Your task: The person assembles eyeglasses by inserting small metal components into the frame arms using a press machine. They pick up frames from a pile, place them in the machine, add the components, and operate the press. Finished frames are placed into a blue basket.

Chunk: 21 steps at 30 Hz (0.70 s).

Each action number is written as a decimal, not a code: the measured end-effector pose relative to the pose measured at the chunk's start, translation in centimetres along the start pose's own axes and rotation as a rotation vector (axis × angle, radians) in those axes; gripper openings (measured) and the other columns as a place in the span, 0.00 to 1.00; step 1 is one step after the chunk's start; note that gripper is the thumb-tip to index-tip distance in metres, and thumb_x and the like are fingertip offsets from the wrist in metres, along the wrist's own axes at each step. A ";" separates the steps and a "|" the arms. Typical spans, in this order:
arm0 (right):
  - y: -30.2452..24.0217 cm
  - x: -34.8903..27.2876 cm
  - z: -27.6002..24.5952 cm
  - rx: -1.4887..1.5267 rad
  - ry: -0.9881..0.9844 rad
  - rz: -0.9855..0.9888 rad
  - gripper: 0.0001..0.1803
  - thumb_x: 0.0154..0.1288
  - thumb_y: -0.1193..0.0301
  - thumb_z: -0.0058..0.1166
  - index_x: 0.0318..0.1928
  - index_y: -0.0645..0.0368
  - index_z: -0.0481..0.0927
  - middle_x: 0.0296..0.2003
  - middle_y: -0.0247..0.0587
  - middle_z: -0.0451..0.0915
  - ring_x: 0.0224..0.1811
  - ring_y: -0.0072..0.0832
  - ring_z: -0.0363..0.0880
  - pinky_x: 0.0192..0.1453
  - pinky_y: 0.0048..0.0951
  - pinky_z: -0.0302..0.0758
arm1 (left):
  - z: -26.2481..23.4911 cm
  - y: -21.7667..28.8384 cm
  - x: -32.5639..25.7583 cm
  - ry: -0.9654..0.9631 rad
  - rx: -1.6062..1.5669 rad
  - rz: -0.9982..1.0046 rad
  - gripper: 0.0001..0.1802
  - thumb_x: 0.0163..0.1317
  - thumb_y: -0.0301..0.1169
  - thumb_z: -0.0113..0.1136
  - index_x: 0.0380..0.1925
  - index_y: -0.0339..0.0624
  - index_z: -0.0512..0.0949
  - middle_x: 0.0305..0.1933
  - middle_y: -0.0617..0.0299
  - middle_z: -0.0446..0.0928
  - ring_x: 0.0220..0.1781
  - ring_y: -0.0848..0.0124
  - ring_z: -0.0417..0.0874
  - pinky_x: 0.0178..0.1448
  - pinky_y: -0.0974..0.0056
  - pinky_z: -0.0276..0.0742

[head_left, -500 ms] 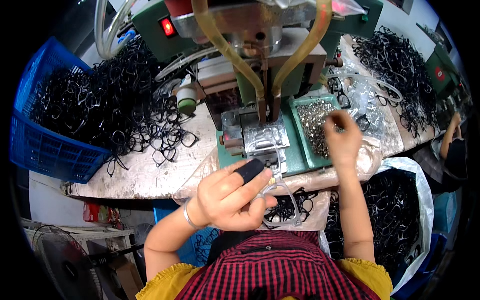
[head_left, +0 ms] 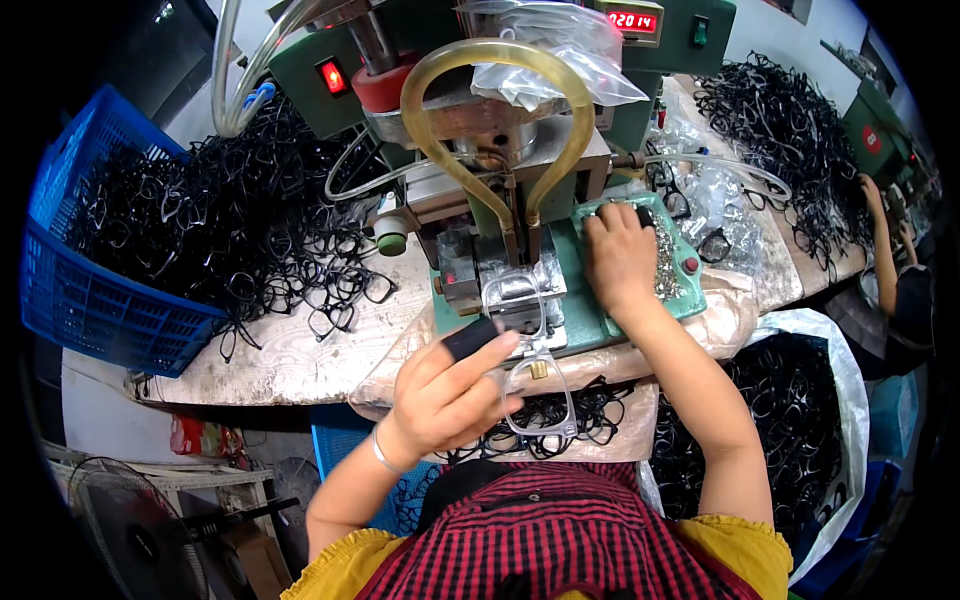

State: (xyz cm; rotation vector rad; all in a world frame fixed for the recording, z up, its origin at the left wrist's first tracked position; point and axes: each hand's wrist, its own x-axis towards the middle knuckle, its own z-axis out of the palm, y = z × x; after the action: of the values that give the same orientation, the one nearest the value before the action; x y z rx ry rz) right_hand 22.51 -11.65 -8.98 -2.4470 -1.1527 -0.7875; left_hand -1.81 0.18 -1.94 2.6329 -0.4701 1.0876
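Observation:
My left hand [head_left: 445, 395], with a black band on one finger, grips a clear eyeglass frame [head_left: 568, 428] by its near part. The frame's far rim lies on the metal fixture [head_left: 520, 283] of a green press machine, below two narrow rods fed by a yellowish hose [head_left: 580, 95]. My right hand [head_left: 620, 255] is over a green tray [head_left: 690, 298] of small metal parts [head_left: 665, 268], right of the fixture. Its fingers are bent together at the tray's far left side; whatever their tips hold is hidden.
A blue crate [head_left: 120, 310] at left overflows with dark eyeglass frames [head_left: 230, 190]. Another pile of frames [head_left: 790, 150] lies far right. A white-lined sack [head_left: 835, 350] of frames stands at lower right. A co-worker's arm [head_left: 878, 230] shows at the right edge; a fan [head_left: 135, 530] stands lower left.
My right hand has moved left and farther out, from above the parts down to the tray's left side. My left hand and the clear frame have shifted slightly left. The view has tilted a little.

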 end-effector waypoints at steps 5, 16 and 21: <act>3.5 -1.9 -3.2 0.392 0.326 0.114 0.08 0.55 0.77 0.61 0.37 0.55 0.84 0.35 0.40 0.82 0.38 0.41 0.80 0.44 0.37 0.75 | -0.6 1.6 -9.1 0.099 0.214 -0.382 0.18 0.62 0.32 0.63 0.49 0.39 0.72 0.50 0.49 0.81 0.48 0.56 0.83 0.48 0.59 0.76; 2.5 -2.4 -0.2 1.192 0.322 0.632 0.08 0.65 0.77 0.58 0.44 0.64 0.84 0.41 0.35 0.84 0.44 0.20 0.79 0.53 0.21 0.72 | -6.5 -10.3 -11.3 0.163 0.342 -0.945 0.06 0.58 0.27 0.64 0.36 0.40 0.81 0.39 0.58 0.82 0.44 0.60 0.80 0.51 0.60 0.73; 2.4 -2.5 -3.7 0.829 0.145 0.559 0.10 0.63 0.77 0.59 0.44 0.63 0.85 0.40 0.39 0.85 0.43 0.25 0.81 0.52 0.25 0.74 | -7.0 -13.4 -10.7 -0.268 0.585 -0.715 0.11 0.45 0.18 0.59 0.32 0.40 0.79 0.47 0.54 0.78 0.48 0.52 0.75 0.53 0.53 0.73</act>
State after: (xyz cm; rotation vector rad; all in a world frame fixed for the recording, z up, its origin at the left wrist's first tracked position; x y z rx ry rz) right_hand 21.83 -16.55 -7.64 -1.8091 -0.5187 -0.2269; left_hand -8.21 17.00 -6.28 3.0233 0.8248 0.6955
